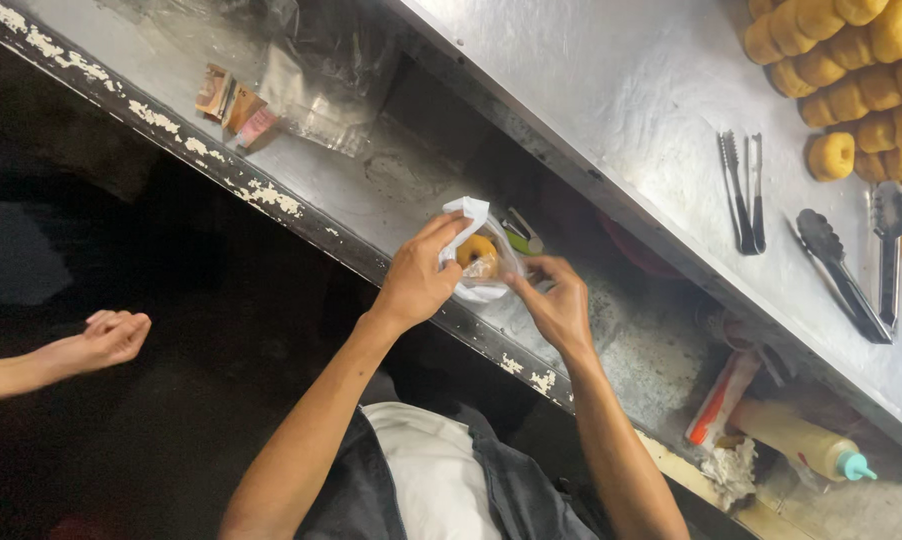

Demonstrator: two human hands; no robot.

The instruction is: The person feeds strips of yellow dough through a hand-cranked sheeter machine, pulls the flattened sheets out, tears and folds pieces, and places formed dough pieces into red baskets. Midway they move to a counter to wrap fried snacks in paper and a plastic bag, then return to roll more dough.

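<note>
My left hand (416, 278) and my right hand (559, 305) both grip a small clear plastic bag (479, 262) with a golden fried ring-shaped pastry inside it. The left hand pinches the bag's white top edge; the right hand holds its right side. The bag hangs over a lower metal shelf (371, 195). A pile of several similar golden pastries (861, 75) lies on the upper steel counter (621, 90) at the top right.
Two pairs of metal tongs (743, 190) (861, 265) lie on the counter. A squeeze bottle (801, 442) and a red-and-white packet (719, 400) sit lower right. Plastic bags (311, 70) and small packets (233, 105) rest on the shelf. Another person's hand (106, 338) reaches in at left.
</note>
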